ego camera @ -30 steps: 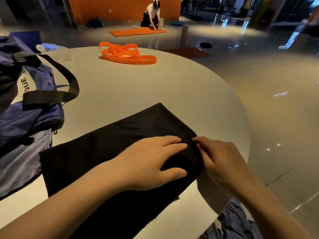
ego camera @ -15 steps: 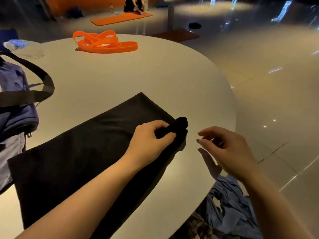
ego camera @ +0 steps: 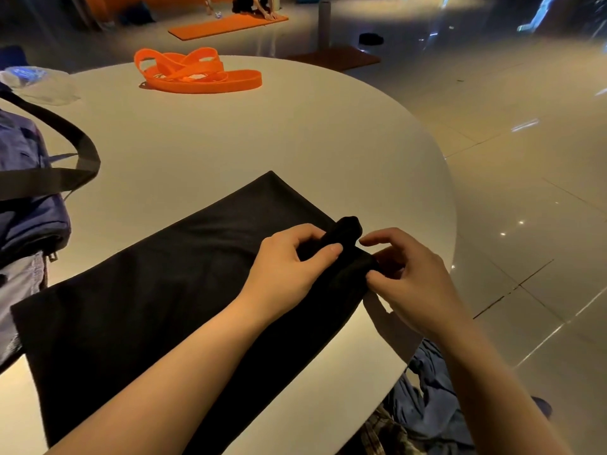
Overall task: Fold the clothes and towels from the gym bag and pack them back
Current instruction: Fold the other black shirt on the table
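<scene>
This looks like a gym or fitness studio with a wide open floor. At the top of the frame a person (ego camera: 254, 4) kneels on an orange mat (ego camera: 226, 25) spread on the floor, with an orange wall behind at the upper left. Right of that, a darker mat (ego camera: 335, 60) lies flat beside a rolled mat (ego camera: 324, 23) standing upright. The floor (ego camera: 512, 178) is large glossy tiles that mirror the ceiling lights. In the foreground stands a round white table (ego camera: 295, 152), and on its far side lie orange bands (ego camera: 193, 73), looped and piled. A blue bag (ego camera: 26, 178) with black straps sits at the left edge.
</scene>
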A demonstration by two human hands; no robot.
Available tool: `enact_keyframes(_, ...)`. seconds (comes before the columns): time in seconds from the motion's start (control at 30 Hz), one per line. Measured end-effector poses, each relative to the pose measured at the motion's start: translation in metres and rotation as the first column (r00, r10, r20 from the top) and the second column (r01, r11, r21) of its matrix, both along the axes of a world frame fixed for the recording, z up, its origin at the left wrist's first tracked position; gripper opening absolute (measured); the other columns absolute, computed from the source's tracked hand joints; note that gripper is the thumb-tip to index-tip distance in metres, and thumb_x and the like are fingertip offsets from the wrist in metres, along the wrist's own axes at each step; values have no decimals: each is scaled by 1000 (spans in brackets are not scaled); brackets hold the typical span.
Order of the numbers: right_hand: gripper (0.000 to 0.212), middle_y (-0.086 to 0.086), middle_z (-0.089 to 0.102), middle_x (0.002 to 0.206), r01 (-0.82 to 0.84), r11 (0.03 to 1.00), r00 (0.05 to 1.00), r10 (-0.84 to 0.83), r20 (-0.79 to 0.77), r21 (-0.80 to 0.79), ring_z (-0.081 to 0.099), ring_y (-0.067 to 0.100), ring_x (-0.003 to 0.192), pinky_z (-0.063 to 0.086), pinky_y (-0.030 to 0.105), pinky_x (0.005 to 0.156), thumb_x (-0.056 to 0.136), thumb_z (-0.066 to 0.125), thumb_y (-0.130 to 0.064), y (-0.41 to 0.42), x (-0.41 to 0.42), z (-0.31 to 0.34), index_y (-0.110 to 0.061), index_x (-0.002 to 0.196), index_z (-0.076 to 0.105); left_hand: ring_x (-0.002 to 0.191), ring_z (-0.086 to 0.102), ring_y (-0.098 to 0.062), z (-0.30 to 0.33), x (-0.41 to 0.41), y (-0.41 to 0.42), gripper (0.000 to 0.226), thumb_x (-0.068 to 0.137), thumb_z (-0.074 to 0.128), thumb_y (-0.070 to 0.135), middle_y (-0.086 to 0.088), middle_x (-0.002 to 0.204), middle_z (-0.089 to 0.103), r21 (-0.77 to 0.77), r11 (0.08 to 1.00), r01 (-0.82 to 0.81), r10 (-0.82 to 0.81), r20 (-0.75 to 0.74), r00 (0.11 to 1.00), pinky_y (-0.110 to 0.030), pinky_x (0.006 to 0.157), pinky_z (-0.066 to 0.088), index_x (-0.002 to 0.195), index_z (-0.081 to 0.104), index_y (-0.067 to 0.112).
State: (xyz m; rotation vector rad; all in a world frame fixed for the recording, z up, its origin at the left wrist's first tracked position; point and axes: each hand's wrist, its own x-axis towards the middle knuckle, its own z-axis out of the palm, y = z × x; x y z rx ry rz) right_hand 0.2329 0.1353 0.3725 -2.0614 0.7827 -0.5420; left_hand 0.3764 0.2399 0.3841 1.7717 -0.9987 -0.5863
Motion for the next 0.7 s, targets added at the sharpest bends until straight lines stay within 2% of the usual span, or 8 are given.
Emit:
enact_keyframes(0.1,38,-16,62,86,10,997,1000,-10,-7,-74,61,4,76,48,14,66,85,62,-8,1,0,-5,-38,107,55,73,64,-6,-1,-2,0,6,88,66,26,6,77,68,-11,1000,6,-6,1,1000,-21,66,52,88,69,21)
enact_keyframes(0.17,31,-15,60,84,40,967,998,-48,-28,-253,56,2,69,39,10,62,86,61,-11,2,0,-9,-31,109,59,74,64,-5,-1,-3,0,6,89,65,25,7,77,68,-15,1000,13,-13,-9,1000,-16,65,51,89,69,20)
enact_keyframes(0.27,17,-1,63,77,47,799,999,-52,10,-600,51,9,60,40,14,55,86,57,-17,2,-4,-17,-12,100,64,76,64,-5,-1,-2,1,6,88,65,25,7,79,68,-19,1000,19,-19,-3,1000,-17,67,51,90,69,21)
enact_keyframes(0.37,21,8,63,69,58,654,998,-27,54,-755,56,22,52,49,31,45,89,51,-17,-4,-10,-25,-4,89,66,87,64,0,0,0,3,10,88,67,26,12,89,68,-31,996,87,-86,5,996,-13,75,49,98,67,26)
enact_keyframes(0.43,20,10,65,70,62,621,998,-31,54,-781,58,25,54,50,36,47,89,52,-16,-8,-13,-27,-3,92,67,101,58,4,-3,0,4,23,86,66,33,19,104,65,-11,979,203,-200,133,971,-10,86,44,109,62,33)
enact_keyframes(0.5,23,10,67,74,51,635,999,-36,36,-771,61,26,58,52,34,51,89,52,-18,-9,-13,-27,-3,96,68,118,47,8,-6,0,4,43,83,60,45,23,123,56,54,941,335,-335,305,892,-8,98,35,125,57,32)
enact_keyframes(0.6,26,7,69,77,117,734,993,-97,68,-669,59,19,62,43,21,57,89,49,-20,-9,-13,-28,-6,98,69,136,24,11,-7,2,7,65,82,53,55,21,144,39,155,889,430,-452,432,780,-9,111,15,141,43,31)
enact_keyframes(0.7,18,4,67,82,220,856,974,-169,148,-468,55,13,70,43,19,63,86,58,-9,-8,-12,-29,-9,101,67,144,-2,5,-7,4,17,77,86,48,65,21,158,12,339,815,471,-577,560,595,-25,118,-7,150,15,40)
